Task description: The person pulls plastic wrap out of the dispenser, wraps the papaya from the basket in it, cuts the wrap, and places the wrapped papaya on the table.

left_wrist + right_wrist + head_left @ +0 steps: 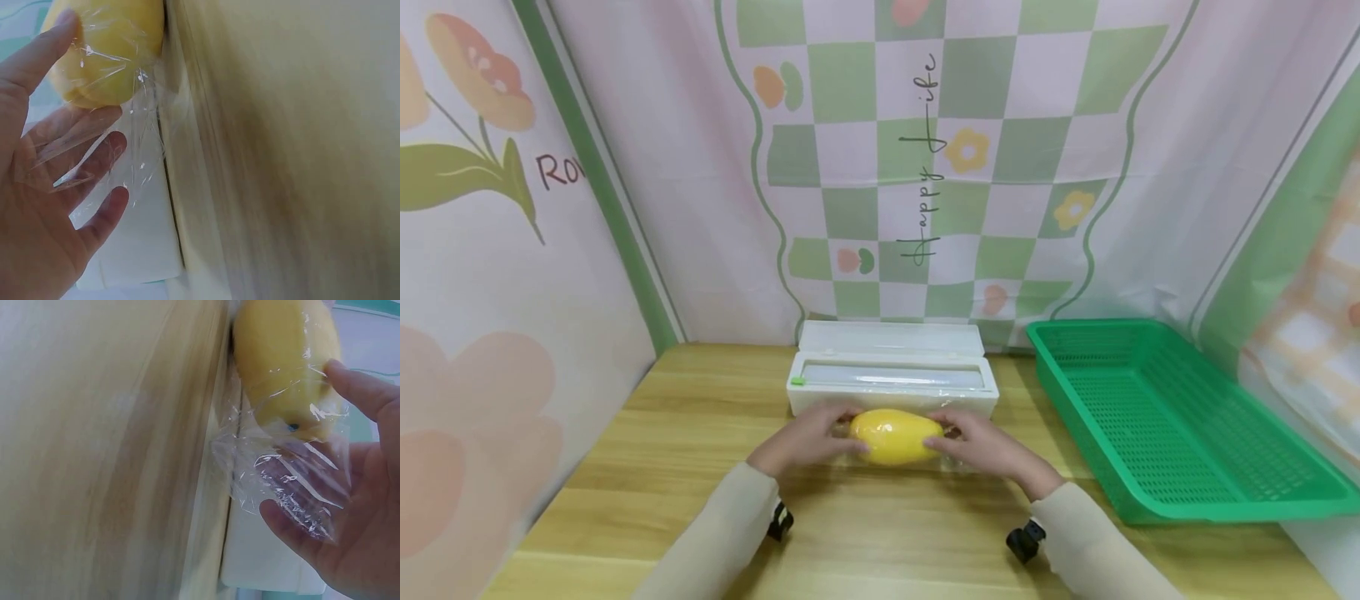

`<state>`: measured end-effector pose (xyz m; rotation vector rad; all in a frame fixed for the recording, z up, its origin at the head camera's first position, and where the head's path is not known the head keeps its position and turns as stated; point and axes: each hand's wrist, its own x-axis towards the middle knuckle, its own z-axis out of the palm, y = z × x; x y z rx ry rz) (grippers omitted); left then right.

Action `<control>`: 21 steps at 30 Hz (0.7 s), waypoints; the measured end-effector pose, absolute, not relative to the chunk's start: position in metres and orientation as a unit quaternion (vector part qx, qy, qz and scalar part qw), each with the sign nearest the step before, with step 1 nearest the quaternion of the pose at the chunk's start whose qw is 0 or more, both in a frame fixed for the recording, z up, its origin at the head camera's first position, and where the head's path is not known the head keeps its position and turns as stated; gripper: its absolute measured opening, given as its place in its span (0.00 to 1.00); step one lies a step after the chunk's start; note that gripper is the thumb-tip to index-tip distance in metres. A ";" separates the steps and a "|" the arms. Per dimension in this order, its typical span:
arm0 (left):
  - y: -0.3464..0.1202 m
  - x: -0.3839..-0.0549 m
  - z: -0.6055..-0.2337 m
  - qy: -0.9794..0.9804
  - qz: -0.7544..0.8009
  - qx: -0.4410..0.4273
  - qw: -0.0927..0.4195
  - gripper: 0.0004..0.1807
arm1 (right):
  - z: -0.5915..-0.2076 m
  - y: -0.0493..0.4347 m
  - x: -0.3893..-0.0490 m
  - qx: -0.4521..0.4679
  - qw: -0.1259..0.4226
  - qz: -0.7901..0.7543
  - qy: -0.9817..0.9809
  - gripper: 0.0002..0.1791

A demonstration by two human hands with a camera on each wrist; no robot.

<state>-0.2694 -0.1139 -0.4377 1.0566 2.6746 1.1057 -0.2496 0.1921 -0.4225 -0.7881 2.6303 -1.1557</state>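
A yellow mango (895,436) is wrapped in clear cling film (303,481) and held level above the table, in front of a white cling film dispenser (891,400). My left hand (808,437) grips its left end, thumb on the near side and fingertips beneath. At the other end my right hand (981,442) holds it the same way. Loose film hangs past both ends and lies over the fingers in the two wrist views. A small dark spot marks the mango's right end in the right wrist view.
The dispenser's lid (891,337) stands raised at the back, with a small green slider (798,381) at its left. To the right is a green plastic basket (1123,467). A patterned curtain (700,167) hangs behind the wooden table (880,550).
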 end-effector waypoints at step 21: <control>-0.116 -0.285 -0.445 0.857 0.402 0.315 0.072 0.28 | -0.427 0.200 -0.270 -0.295 0.087 -0.352 0.884 0.25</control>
